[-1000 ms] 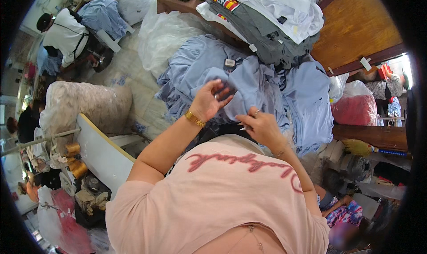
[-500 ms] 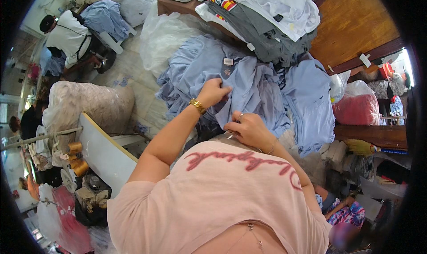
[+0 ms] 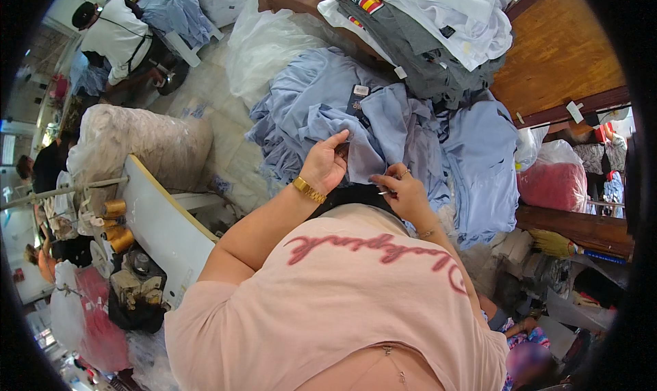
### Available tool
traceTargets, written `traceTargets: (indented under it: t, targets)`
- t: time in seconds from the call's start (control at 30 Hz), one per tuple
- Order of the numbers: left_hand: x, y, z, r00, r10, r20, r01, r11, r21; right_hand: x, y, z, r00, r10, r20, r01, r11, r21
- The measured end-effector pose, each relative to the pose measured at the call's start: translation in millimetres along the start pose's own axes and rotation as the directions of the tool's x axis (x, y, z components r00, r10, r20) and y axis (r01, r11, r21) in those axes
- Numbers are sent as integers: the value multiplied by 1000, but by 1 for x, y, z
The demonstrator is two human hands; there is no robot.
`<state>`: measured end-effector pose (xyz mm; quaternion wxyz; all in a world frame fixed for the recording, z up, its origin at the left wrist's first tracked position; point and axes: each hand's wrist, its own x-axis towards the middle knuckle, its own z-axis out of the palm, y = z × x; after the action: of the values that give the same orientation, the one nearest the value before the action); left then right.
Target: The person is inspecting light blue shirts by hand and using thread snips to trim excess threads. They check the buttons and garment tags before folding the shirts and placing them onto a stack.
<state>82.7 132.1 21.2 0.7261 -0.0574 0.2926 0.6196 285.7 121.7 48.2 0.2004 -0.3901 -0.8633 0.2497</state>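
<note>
Before me lies a heap of light blue garments (image 3: 308, 83), one showing a dark neck label (image 3: 357, 103). My left hand (image 3: 326, 164), with a gold watch at its wrist, is turned palm up beside the near garment. Its fingers are apart, with the fingertips close to a fold. My right hand (image 3: 402, 189) is closed at the garment's lower edge. From its fingers sticks the thin metal tip of a small tool (image 3: 383, 192); the rest is hidden in the hand, as is whether cloth is pinched too.
Grey and white shirts (image 3: 438, 35) are piled beyond the heap, and more blue garments (image 3: 479, 165) hang at the right. A white table edge (image 3: 164, 220) with a sewing machine (image 3: 140, 281) stands at my left, near a stuffed sack (image 3: 140, 141). Another person (image 3: 120, 42) works at the far left.
My left hand has loosened from the cloth and turned palm up. My right hand has moved slightly right, still with the small tool. The near garment's fold has shifted.
</note>
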Motion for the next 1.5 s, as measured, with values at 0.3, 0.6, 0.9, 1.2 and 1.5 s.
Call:
traceTargets:
  t: [0.3,0.6,0.9,1.2,1.5]
  targets:
    - [-23,-1,19,991,127,52,-135,966,218,37,-26,-26,958,73,-276,-15,978,206]
    - [-30,-4,23,972,206,116,-234,906,352,62,-40,-3,937,125,-325,-66,980,186]
    - [-26,-4,7,903,295,312,-427,692,582,64,-35,6,941,160,-299,-133,985,107]
    - [-18,-7,-6,972,163,170,-222,874,431,52,-15,6,721,687,-94,-181,318,931]
    - [-21,-4,5,941,242,236,-316,880,355,56,-34,4,932,224,-286,-138,946,294]
